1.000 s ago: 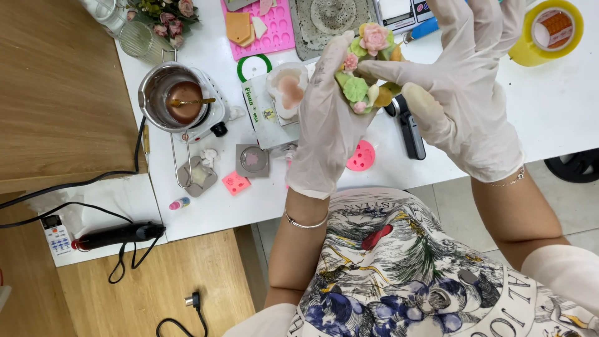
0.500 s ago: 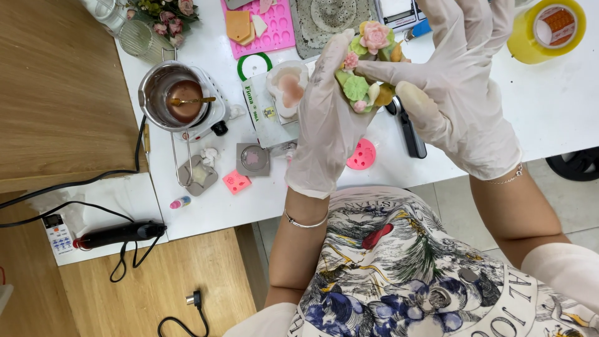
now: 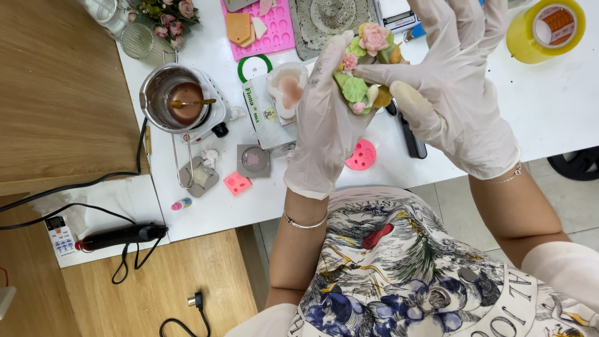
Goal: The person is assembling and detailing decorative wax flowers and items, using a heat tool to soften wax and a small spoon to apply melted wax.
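Both hands wear thin white gloves and meet above the white surface (image 3: 561, 106), holding a small posy (image 3: 365, 68) of pink flowers and green leaves between them. The left hand (image 3: 324, 118) stands upright behind the posy, palm toward it, its fingers (image 3: 334, 53) pressed together and curled round the posy's left side. The right hand (image 3: 455, 87) comes in from the right; its thumb and a finger pinch the posy near the middle, while its other fingers (image 3: 474, 19) stand spread and raised toward the top edge of the view. The posy is held in the air, clear of the surface, above a dark flat tool (image 3: 412, 134) and a round pink mould (image 3: 360, 155).

To the left of the hands lies a pale shell-shaped mould (image 3: 287, 87) on a white packet (image 3: 259, 112). Further left a metal pot (image 3: 178, 97) of brown liquid sits on a small white heater, a spoon resting across it. Near the surface's front edge lie a grey square mould (image 3: 254, 160), a small pink square (image 3: 237, 183) and a grey lump (image 3: 199, 176). At the back are a pink dotted mat (image 3: 274, 31), a grey slab (image 3: 331, 19) and a bunch of flowers (image 3: 168, 15). A yellow tape roll (image 3: 543, 31) sits at the far right. On a lower white board at the left lies a black and red tool (image 3: 118, 236) with its cable, beside a white remote (image 3: 60, 236).
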